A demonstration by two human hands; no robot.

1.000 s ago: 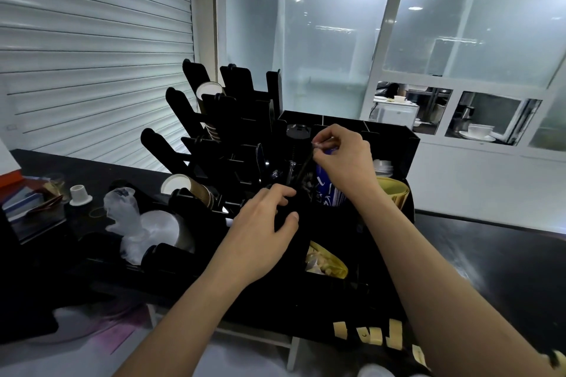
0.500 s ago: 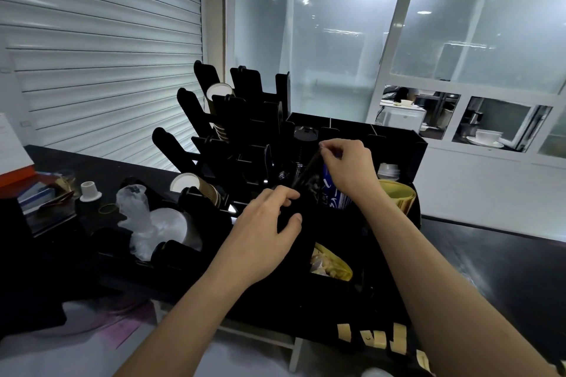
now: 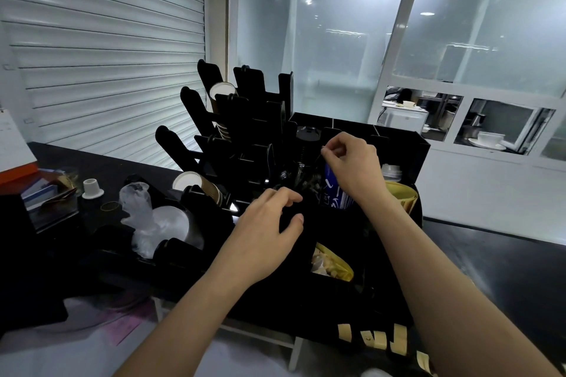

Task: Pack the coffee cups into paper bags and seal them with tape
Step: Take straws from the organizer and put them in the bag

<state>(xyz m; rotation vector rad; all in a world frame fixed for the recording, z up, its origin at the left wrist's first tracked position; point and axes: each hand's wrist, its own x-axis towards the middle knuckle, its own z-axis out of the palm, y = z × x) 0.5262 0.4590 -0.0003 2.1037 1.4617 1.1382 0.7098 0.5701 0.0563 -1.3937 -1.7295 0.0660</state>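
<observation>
Right hand (image 3: 356, 167) pinches a thin dark stick, likely a stirrer or straw, above a black organizer (image 3: 407, 147), fingers curled. Left hand (image 3: 263, 239) grips the organizer's front divider, thumb hooked over it. This looks like gathering supplies; packing has not begun. Paper cups (image 3: 221, 92) sit stacked in the dispenser rack well to the left; no paper bag is clearly visible. Tape strips (image 3: 372, 339) hang near the counter edge. Next, the stick must lift clear of the crowded dividers and a blue packet (image 3: 335, 193).
</observation>
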